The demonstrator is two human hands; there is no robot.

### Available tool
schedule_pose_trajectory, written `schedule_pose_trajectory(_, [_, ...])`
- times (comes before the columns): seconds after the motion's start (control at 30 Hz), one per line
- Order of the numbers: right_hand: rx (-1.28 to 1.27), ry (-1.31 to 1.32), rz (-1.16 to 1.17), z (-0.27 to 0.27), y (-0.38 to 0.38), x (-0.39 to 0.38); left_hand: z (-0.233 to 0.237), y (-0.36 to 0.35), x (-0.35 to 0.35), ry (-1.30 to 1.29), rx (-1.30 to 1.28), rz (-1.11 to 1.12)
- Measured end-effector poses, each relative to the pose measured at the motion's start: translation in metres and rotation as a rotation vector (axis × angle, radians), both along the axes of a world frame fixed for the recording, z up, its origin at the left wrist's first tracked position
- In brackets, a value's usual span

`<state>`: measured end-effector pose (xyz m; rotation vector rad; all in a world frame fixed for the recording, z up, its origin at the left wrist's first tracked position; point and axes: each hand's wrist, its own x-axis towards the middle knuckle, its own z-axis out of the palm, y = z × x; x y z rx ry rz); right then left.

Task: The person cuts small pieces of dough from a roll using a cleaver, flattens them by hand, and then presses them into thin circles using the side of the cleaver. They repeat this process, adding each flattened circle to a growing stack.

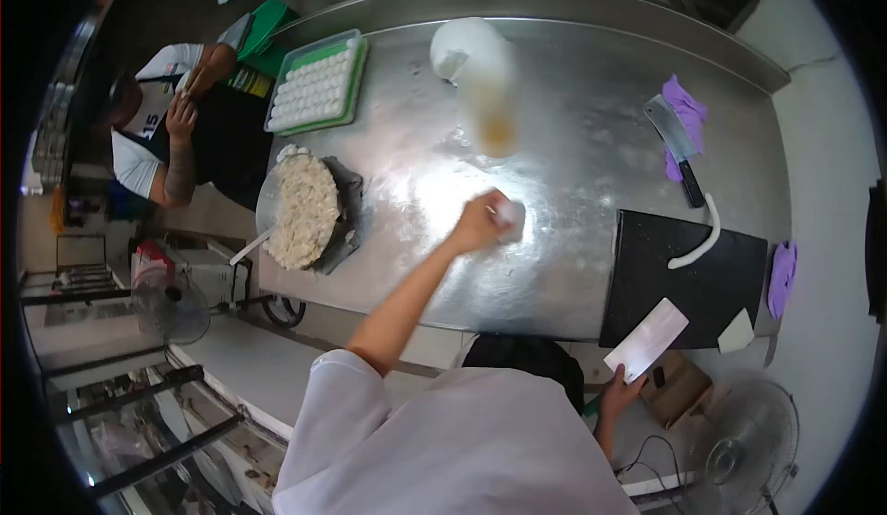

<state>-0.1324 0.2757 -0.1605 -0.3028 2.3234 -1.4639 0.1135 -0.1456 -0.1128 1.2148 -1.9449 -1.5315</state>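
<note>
Over the middle of the steel table (397, 275), my left hand (480, 222) is closed round a small white piece (507, 214), partly blurred. Down at the right, beyond the table's front edge, my right hand (621, 393) grips the lower end of a pale flat rectangular scraper (647, 339), held beside the black board (684, 275). A curved white dough strip (700, 245) lies across the board's upper edge. Behind my left hand is a large white dough mass (473, 46), with a blurred tan object (497, 127) next to it.
A bowl of crumbly filling (303, 212) and a green-edged tray of white balls (316, 85) stand left. Another person (176, 118) is beyond them. A cleaver (674, 136) lies on a purple cloth (686, 107) at right. A white scraper (736, 330) lies on the board's corner.
</note>
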Motion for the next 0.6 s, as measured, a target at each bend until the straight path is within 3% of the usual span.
schedule_pose_trajectory(0.07, [0.005,-0.063,0.002,0.025,-0.024,-0.001,0.044,-0.055,0.051,0.164,0.062,0.29])
schedule_pose_trajectory(0.13, [0.01,-0.123,-0.011,0.034,-0.037,-0.002,0.081,-0.124,0.117,0.153,-0.073,0.511])
schedule_pose_trajectory(0.2, [-0.002,-0.178,-0.01,0.026,-0.042,-0.01,0.12,-0.189,0.183,0.192,-0.129,0.662])
schedule_pose_trajectory(0.23, [-0.005,-0.181,-0.01,0.022,-0.044,-0.014,0.122,-0.221,0.225,0.361,-0.034,0.682])
schedule_pose_trajectory(0.3, [0.001,-0.163,0.025,0.015,-0.043,-0.018,0.126,-0.269,0.294,0.3,0.051,1.005])
schedule_pose_trajectory(0.37, [0.003,-0.183,0.021,0.023,-0.042,-0.016,0.125,-0.284,0.35,-0.171,0.112,1.297])
schedule_pose_trajectory(0.43, [0.005,-0.191,0.013,0.024,-0.038,-0.029,0.128,-0.263,0.355,-0.306,-0.091,1.473])
schedule_pose_trajectory(0.5, [0.056,-0.132,-0.004,0.013,-0.018,-0.038,0.116,-0.227,0.33,0.07,-0.307,1.336])
schedule_pose_trajectory(0.53, [0.086,0.072,0.02,0.02,-0.02,-0.037,0.086,-0.222,0.328,0.223,-0.469,1.303])
schedule_pose_trajectory(0.57, [0.141,0.28,0.021,0.029,-0.025,-0.039,0.061,-0.206,0.31,0.097,-0.73,1.268])
schedule_pose_trajectory(0.6, [0.209,0.237,0.065,0.018,-0.007,-0.05,0.052,-0.175,0.267,-0.337,-0.899,1.216])
